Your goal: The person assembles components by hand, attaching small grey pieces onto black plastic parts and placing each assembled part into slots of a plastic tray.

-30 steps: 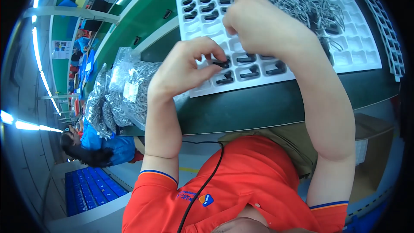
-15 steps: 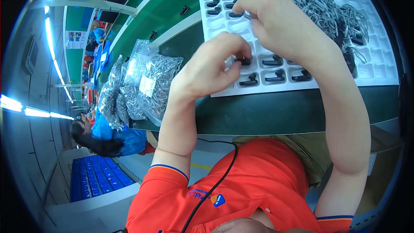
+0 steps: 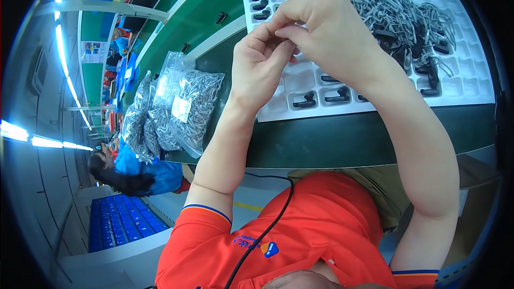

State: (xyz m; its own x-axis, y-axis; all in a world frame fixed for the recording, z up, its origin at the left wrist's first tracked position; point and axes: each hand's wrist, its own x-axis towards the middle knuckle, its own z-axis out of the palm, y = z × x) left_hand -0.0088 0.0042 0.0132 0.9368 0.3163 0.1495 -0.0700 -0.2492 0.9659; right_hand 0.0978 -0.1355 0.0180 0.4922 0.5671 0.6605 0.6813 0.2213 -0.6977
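Over the white tray (image 3: 471, 83), the person's left hand (image 3: 259, 69) and right hand (image 3: 326, 32) meet, fingertips bunched together; what either grasps, if anything, is hidden, so one cannot tell. Small black pieces (image 3: 305, 103) sit in compartments along the tray's near edge and far left. Grey looped cords (image 3: 383, 8) lie heaped on it, right of the hands.

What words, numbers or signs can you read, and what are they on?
None that I can read out for sure:
Red shirt: blue lettering beside a blue-and-orange badge; too small and slanted.
Bag of grey pieces: a white label; any print is too small.
Green panel at the left: a posted sheet; too small and blurred.
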